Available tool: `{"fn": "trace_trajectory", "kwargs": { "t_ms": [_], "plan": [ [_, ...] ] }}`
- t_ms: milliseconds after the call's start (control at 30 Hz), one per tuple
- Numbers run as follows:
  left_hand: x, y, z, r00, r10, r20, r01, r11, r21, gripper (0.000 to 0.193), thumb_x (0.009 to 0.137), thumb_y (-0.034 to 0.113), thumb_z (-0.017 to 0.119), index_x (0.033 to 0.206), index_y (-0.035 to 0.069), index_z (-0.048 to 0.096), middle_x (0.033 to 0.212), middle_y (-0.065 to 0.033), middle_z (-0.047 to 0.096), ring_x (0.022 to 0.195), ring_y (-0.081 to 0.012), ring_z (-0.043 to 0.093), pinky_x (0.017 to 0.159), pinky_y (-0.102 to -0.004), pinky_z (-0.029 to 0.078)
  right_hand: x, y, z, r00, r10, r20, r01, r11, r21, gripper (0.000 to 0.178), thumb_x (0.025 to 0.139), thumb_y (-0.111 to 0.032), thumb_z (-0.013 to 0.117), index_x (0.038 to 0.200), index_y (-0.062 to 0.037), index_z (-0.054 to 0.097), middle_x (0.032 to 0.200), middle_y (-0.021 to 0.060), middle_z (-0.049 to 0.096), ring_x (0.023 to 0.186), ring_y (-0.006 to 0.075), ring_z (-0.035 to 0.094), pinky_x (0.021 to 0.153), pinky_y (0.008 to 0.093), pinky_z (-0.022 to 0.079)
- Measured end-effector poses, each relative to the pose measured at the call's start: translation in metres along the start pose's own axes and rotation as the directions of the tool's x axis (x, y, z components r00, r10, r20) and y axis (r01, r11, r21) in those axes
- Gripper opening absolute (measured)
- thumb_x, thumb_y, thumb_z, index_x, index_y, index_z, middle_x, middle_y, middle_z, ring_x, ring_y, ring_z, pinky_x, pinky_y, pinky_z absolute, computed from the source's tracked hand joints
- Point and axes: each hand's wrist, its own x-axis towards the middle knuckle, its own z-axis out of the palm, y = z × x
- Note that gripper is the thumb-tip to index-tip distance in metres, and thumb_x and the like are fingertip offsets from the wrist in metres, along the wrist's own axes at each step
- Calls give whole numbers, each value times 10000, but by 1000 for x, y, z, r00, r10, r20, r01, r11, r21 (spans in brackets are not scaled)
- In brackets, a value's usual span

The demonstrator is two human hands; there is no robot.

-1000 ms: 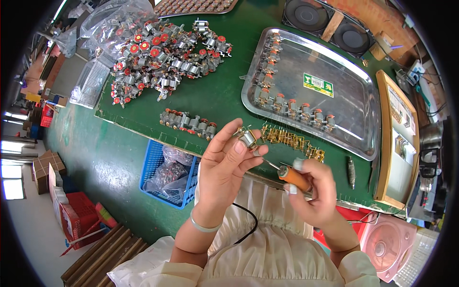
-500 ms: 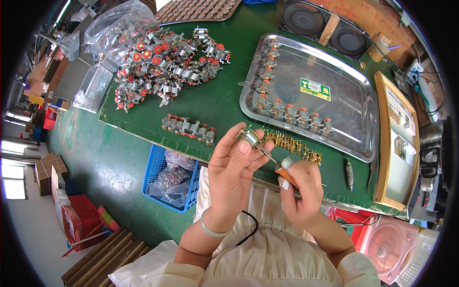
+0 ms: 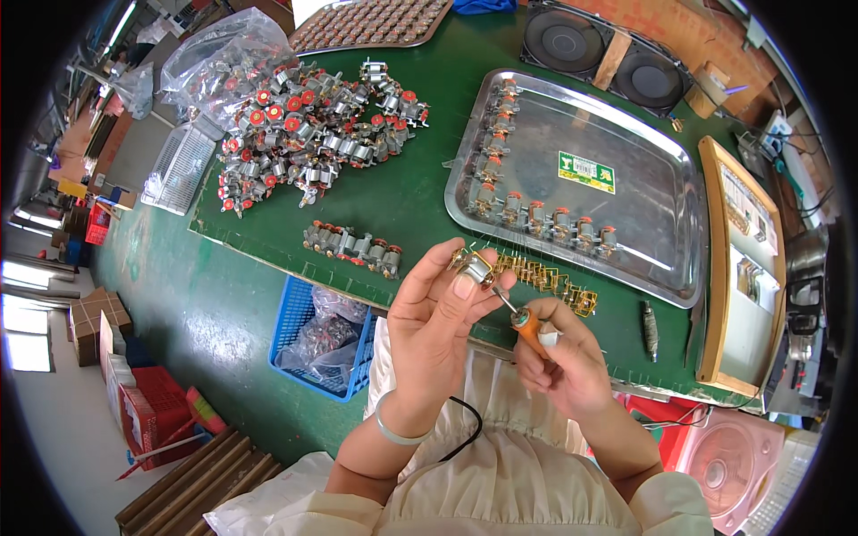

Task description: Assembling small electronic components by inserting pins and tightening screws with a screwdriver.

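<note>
Pinched between the thumb and fingers of my left hand is a small silver motor with a brass-coloured bracket on it. My right hand, with pale wraps on its fingers, grips the orange handle of a screwdriver. Its metal shaft slants up to the motor, and the tip seems to meet the motor's right end, partly hidden by my left fingers. Just beyond my hands lies a row of brass-coloured wire brackets. A short row of similar motors sits left of my left hand.
A steel tray holds motors along its left and near edges. At the far left rises a motor heap beside a plastic bag. A wood-framed case and a dark, slim tool lie right. A blue basket stands below.
My right hand has turned around the screwdriver handle, its fingers now curled lower and the thumb shifted. The motor stays in my left hand, almost in place.
</note>
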Motion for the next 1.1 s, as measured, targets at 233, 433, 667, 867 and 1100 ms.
{"fn": "trace_trajectory", "kwargs": {
  "t_ms": [233,433,667,867,1100],
  "plan": [
    [1,1,3,999,-7,41,6,1000,2,336,897,86,431,1222,10,390,1096,-179,543,929,-277,599,789,-345,516,-2,1,-3,998,-47,-44,48,999,13,245,881,-189,489,1052,-31,415,621,15,417,486,56,331,449,194,285],
    [0,-1,1,999,0,45,0,1000,8,339,872,64,493,1197,5,419,1083,-167,564,939,-295,592,795,-368,509,-2,4,-5,996,-86,-35,86,996,-4,237,886,-198,477,1045,-28,434,626,19,435,484,60,345,451,196,298],
    [0,-1,3,999,0,34,-1,1000,29,340,866,67,508,1189,3,428,1066,-169,572,927,-292,597,787,-364,512,-3,2,-10,995,-95,-29,92,991,-96,270,904,-243,441,993,7,492,617,100,539,453,82,416,418,192,326],
    [0,1,3,999,-26,27,25,999,33,342,863,64,513,1188,4,429,1067,-173,570,929,-291,597,789,-365,511,-5,-6,-7,999,-35,-37,32,997,-64,307,915,-273,422,993,13,500,623,127,572,431,91,428,401,200,338],
    [3,9,-2,996,-51,67,49,998,24,334,912,116,409,1220,-12,401,1113,-195,537,944,-289,593,796,-351,513,-8,-12,-20,954,-245,-173,243,969,-37,194,807,-49,553,976,-4,469,732,96,578,486,83,431,411,200,338]
  ]
}}
